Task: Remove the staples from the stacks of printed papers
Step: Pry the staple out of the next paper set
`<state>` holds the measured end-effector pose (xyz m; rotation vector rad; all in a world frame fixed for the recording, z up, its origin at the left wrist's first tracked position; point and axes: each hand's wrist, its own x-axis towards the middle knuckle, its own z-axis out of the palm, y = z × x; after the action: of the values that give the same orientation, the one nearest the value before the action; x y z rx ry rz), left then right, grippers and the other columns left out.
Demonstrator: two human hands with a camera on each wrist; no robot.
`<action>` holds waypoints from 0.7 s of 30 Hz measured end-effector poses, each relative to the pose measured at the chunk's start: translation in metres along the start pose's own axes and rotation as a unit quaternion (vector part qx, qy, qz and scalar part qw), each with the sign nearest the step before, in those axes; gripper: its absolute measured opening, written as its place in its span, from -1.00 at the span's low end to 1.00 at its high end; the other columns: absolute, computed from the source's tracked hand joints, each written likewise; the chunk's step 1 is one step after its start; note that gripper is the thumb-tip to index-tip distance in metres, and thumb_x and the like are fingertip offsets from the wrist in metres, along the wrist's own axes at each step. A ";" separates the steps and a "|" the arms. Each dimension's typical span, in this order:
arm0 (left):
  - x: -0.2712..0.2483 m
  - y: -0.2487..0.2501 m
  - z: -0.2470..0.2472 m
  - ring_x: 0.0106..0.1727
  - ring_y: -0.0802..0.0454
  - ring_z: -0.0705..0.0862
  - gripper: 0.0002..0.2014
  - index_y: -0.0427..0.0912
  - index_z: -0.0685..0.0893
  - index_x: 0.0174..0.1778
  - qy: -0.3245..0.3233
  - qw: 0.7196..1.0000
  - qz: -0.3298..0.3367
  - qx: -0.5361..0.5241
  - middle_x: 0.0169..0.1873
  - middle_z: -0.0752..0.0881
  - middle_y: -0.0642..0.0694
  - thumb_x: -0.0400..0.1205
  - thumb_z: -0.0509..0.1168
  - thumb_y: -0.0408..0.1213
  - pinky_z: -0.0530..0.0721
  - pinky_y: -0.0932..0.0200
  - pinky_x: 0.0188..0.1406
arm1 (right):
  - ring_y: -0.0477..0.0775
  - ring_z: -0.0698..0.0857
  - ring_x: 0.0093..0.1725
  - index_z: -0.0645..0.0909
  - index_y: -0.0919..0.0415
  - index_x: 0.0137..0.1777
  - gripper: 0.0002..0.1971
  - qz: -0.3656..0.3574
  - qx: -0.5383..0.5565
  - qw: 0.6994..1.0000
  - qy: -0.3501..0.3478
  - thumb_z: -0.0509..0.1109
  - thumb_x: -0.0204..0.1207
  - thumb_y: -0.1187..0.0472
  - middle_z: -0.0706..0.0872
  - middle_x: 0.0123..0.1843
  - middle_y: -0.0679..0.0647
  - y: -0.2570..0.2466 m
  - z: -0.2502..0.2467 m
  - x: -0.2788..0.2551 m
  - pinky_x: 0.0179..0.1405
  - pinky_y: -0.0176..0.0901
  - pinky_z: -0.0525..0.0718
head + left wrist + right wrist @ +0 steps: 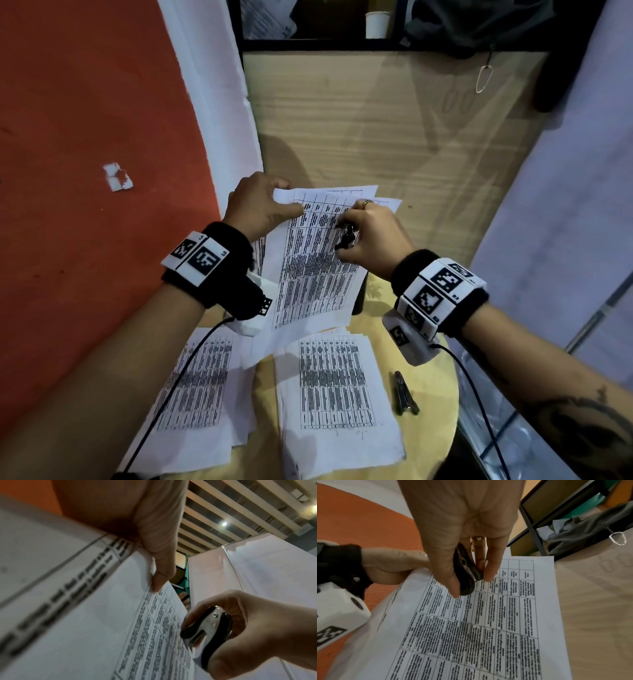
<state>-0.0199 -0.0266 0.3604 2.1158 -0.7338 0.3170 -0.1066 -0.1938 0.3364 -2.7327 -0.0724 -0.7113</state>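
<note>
A stack of printed papers (315,263) with dense tables is held up above the round table. My left hand (260,205) pinches its top left corner, thumb on the printed face (159,566). My right hand (363,233) grips a black and silver staple remover (346,236) just over the upper part of the sheet (488,622). The remover (205,632) sits between thumb and fingers with its claws pointing at the paper (467,574). No staple is visible in any view.
Two more paper stacks lie on the round yellow table (435,377), one at the left (195,383) and one in the middle (335,394). A metal stapler-like tool (404,394) lies to their right. Behind stands a wooden panel (376,120); an orange wall (85,137) is at left.
</note>
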 end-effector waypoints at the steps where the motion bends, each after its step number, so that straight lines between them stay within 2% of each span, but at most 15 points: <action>1: 0.001 -0.002 0.000 0.16 -0.22 0.71 -0.22 -0.21 0.78 0.03 -0.004 1.000 -0.006 0.000 0.02 0.79 -0.21 0.07 0.29 0.30 0.63 -0.18 0.20 | 0.21 0.63 0.08 0.69 0.24 0.16 -0.54 -0.001 0.003 1.000 0.003 0.56 0.21 0.21 0.65 0.08 0.17 0.000 -0.002 0.001 0.09 -0.01 0.61; 4: 0.003 -0.006 0.001 0.15 -0.24 0.71 -0.25 -0.21 0.79 0.00 -0.012 1.000 -0.015 -0.005 0.00 0.79 -0.23 0.04 0.34 0.27 0.65 -0.19 0.17 | 0.18 0.62 0.06 0.70 0.26 0.12 -0.53 -0.006 0.012 1.000 0.019 0.59 0.15 0.22 0.65 0.06 0.17 0.000 -0.008 0.006 0.08 0.00 0.62; 8: 0.004 -0.006 -0.002 0.14 -0.23 0.72 -0.27 -0.24 0.79 -0.02 -0.021 1.000 -0.015 -0.014 -0.03 0.80 -0.24 0.02 0.40 0.23 0.67 -0.14 0.15 | 0.08 0.56 -0.02 0.72 0.27 0.04 -0.55 -0.030 0.055 0.997 0.045 0.64 0.12 0.22 0.60 0.05 0.16 -0.003 -0.027 0.014 0.07 -0.13 0.58; 11: 0.005 -0.008 -0.002 0.19 -0.23 0.69 -0.38 -0.27 0.79 -0.01 -0.028 0.999 -0.009 -0.016 0.01 0.78 -0.29 0.11 0.48 0.09 0.62 0.01 0.13 | 0.10 0.54 0.17 0.73 0.27 0.04 -0.55 -0.058 0.035 0.998 0.006 0.68 0.11 0.24 0.55 0.24 0.19 -0.006 -0.040 0.020 0.04 -0.39 0.38; 13: 0.006 -0.012 -0.003 0.20 -0.23 0.69 -0.47 -0.30 0.79 -0.01 -0.035 0.999 -0.003 -0.015 0.01 0.78 -0.31 0.19 0.57 -0.02 0.60 0.08 0.09 | 0.09 0.55 0.21 0.74 0.26 0.01 -0.55 -0.061 0.026 0.998 -0.022 0.70 0.09 0.22 0.58 0.25 0.17 -0.006 -0.044 0.023 0.06 -0.41 0.38; 14: 0.006 -0.013 -0.004 0.19 -0.22 0.69 -0.51 -0.32 0.78 0.00 -0.037 0.999 -0.003 -0.019 0.01 0.78 -0.31 0.24 0.60 -0.09 0.59 0.08 0.10 | 0.09 0.59 0.17 0.73 0.26 -0.02 -0.56 -0.062 0.038 0.997 -0.027 0.71 0.07 0.20 0.62 0.19 0.16 -0.006 -0.046 0.024 0.11 -0.33 0.46; 16: 0.004 -0.014 -0.007 0.08 -0.10 0.73 -0.56 -0.32 0.79 -0.05 -0.040 0.998 -0.008 -0.040 -0.11 0.79 -0.24 0.25 0.61 -0.14 0.61 0.05 0.12 | 0.10 0.64 0.08 0.72 0.25 -0.06 -0.55 -0.068 0.070 0.995 -0.026 0.73 0.04 0.18 0.69 0.09 0.15 -0.007 -0.049 0.022 0.12 -0.08 0.60; 17: 0.004 -0.014 -0.009 -0.04 -0.01 0.72 -0.57 -0.29 0.80 -0.11 -0.040 0.998 -0.009 -0.052 -0.20 0.78 -0.16 0.21 0.59 -0.09 0.63 0.02 0.12 | 0.10 0.64 0.09 0.72 0.25 -0.07 -0.55 -0.074 0.085 0.993 -0.027 0.73 0.03 0.19 0.69 0.10 0.16 -0.008 -0.050 0.019 0.10 -0.06 0.62; 19: 0.003 -0.013 -0.011 -0.20 0.09 0.64 -0.65 -0.18 0.79 -0.23 -0.042 0.997 -0.008 -0.069 -0.33 0.72 -0.02 0.17 0.54 -0.05 0.63 0.03 0.06 | 0.08 0.62 0.20 0.73 0.21 -0.05 -0.56 -0.085 0.097 0.990 -0.053 0.72 0.04 0.21 0.65 0.21 0.17 -0.009 -0.052 0.014 0.11 -0.24 0.57; 21: 0.001 -0.012 -0.014 -0.32 0.15 0.61 -0.78 -0.07 0.76 -0.33 -0.046 0.997 -0.008 -0.068 -0.40 0.69 0.00 0.19 0.53 -0.10 0.60 0.10 -0.07 | 0.06 0.54 0.32 0.74 0.15 -0.01 -0.57 -0.091 0.064 0.989 -0.099 0.71 0.08 0.21 0.54 0.38 0.15 -0.009 -0.051 0.011 0.15 -0.34 0.43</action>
<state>-0.0111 -0.0103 0.3615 2.0160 -0.7701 0.1581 -0.1217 -0.2017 0.3861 -2.6870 -0.4041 -0.4597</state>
